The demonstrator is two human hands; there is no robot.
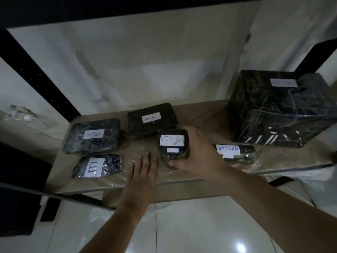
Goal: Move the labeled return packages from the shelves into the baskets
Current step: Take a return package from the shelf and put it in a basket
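While the left hand (144,170) lies flat and empty on the shelf (209,115), the right hand (198,152) wraps its fingers (172,163) around the middle return package (173,148), which stands on the shelf; next it must be lifted toward a basket, none visible.

Both forearms are bare with no sleeve, watch or bracelet showing, the left hand (144,170) carries a thin ring on one finger beside short plain nails, and the right hand (198,152) is ungloved, its thumbnail short and unpainted
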